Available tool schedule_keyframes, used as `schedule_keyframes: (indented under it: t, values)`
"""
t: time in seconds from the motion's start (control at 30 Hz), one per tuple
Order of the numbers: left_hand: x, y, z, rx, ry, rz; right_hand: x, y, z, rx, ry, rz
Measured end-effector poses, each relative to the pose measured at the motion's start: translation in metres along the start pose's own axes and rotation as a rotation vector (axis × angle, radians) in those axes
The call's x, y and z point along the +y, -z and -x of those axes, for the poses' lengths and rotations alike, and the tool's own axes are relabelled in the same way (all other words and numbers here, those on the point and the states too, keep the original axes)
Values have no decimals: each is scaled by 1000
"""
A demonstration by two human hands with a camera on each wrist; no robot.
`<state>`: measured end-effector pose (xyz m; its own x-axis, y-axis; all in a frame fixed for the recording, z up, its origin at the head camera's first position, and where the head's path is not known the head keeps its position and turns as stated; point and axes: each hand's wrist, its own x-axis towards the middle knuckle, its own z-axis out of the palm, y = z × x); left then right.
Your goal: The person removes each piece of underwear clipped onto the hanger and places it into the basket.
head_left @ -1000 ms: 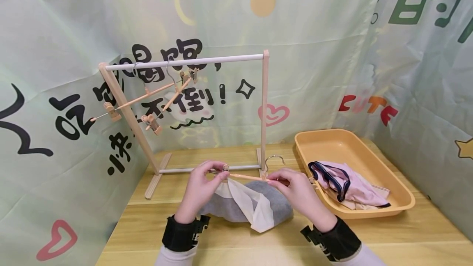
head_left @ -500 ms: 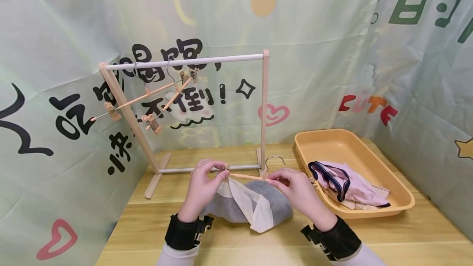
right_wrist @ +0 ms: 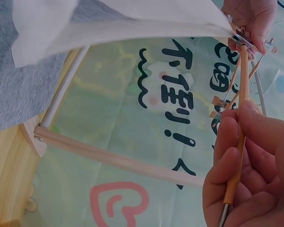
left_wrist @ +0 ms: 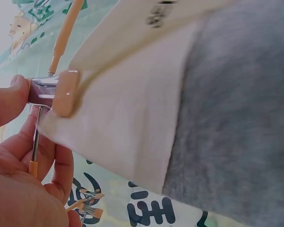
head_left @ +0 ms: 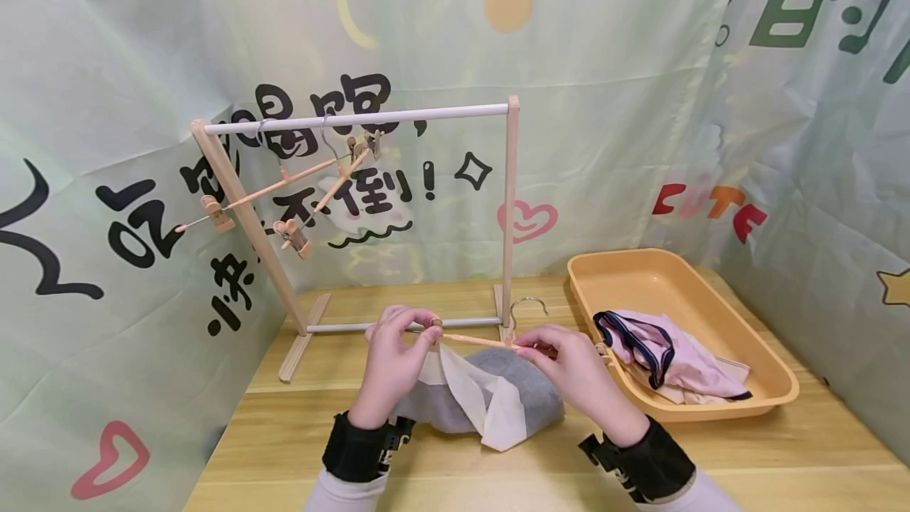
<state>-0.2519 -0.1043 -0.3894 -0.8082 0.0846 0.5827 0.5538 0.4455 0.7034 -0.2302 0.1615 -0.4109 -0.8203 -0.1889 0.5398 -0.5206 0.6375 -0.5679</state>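
Over the table, my right hand (head_left: 565,358) grips the orange bar of a clip hanger (head_left: 475,340), whose metal hook (head_left: 529,303) points up. At the hanger's left end, my left hand (head_left: 395,358) pinches a clip (left_wrist: 47,92) between thumb and fingers. An orange pad of that clip lies on the cream corner of a grey-and-cream cloth garment (head_left: 512,397). Its cream part stretches down from the clip, and the grey part lies bunched on the table. In the right wrist view, the right fingers (right_wrist: 229,161) curl round the bar.
Behind the hands stands a wooden rack (head_left: 510,204) with a white top rail (head_left: 426,114). Two clip hangers (head_left: 284,178) hang at its left. To the right, a yellow tray (head_left: 640,259) contains a pink garment with dark trim (head_left: 686,358). Printed cloth (head_left: 604,101) encloses the table.
My left hand and wrist have shifted slightly to the right, with the fingers still at the clip. The right hand and the hanger stay nearly in place.
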Motion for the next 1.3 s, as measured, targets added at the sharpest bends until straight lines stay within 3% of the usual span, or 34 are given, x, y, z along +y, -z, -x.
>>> schedule_keyframes:
  t: [0.33,0.87,1.0,1.2,1.3]
  values:
    - [-4,-5,2,38,-25,-2,-1,1,0,-10,-12,11]
    - [-4,-2,1,-18,-46,-31,1,2,-1,25,1,65]
    - [-3,0,1,-66,-25,-47,2,2,-1,27,5,74]
    - [-1,5,2,-198,63,-49,2,3,-1,22,9,91]
    - [0,7,2,-232,87,-49,1,5,-1,6,-1,87]
